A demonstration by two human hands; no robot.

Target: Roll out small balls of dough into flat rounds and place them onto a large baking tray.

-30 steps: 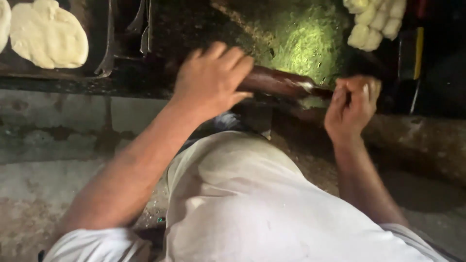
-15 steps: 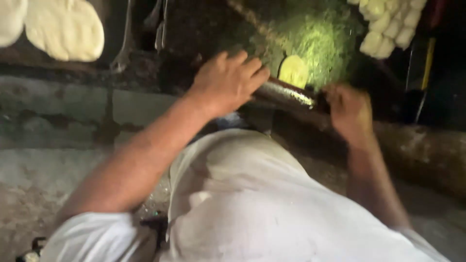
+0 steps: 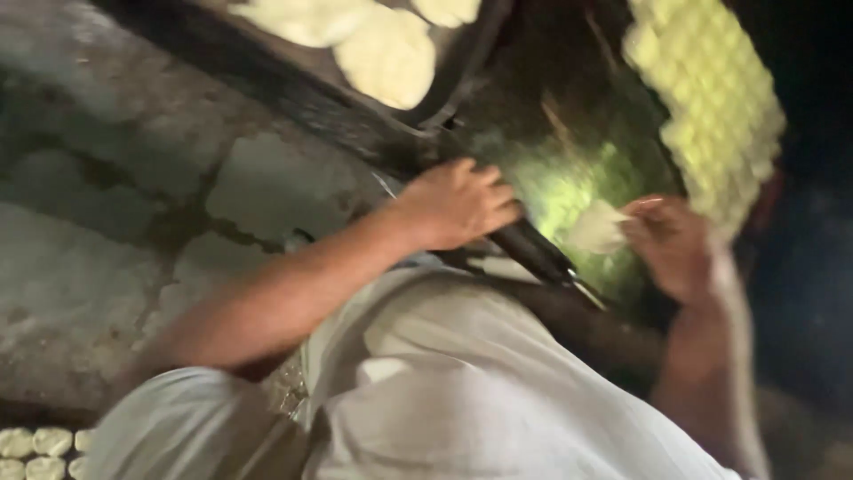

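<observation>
Your left hand (image 3: 458, 206) lies palm down with its fingers curled loosely over the upper end of a dark rolling pin (image 3: 533, 252), resting on top of it; the forearm runs bare and straight back to a white sleeve at lower left. Your right hand (image 3: 673, 247) is raised at the wrist, fingers bent inward and pinched on the edge of a small, pale piece of flattened dough (image 3: 597, 229). The view is blurred, so you cannot tell how many fingers touch it. The dough sits on a round, dark rolling board (image 3: 569, 173) with a dull, flour-dusted shine, just beyond the pin's lower tip.

The pin is smooth, slim and cylindrical, slanting down to the right between your two hands.

Beyond the right hand, a dense cluster of small, pale yellow dough balls (image 3: 711, 98) is packed in rows. Above the left hand, soft, rolled flatbreads (image 3: 386, 55) lie on a dark griddle (image 3: 444, 93). A few more small dough pieces (image 3: 40, 449) show at the lower left corner. Rough, cracked grey stone (image 3: 107, 249) fills the left side. Your white cloth garment (image 3: 462, 391) covers the foreground.
</observation>
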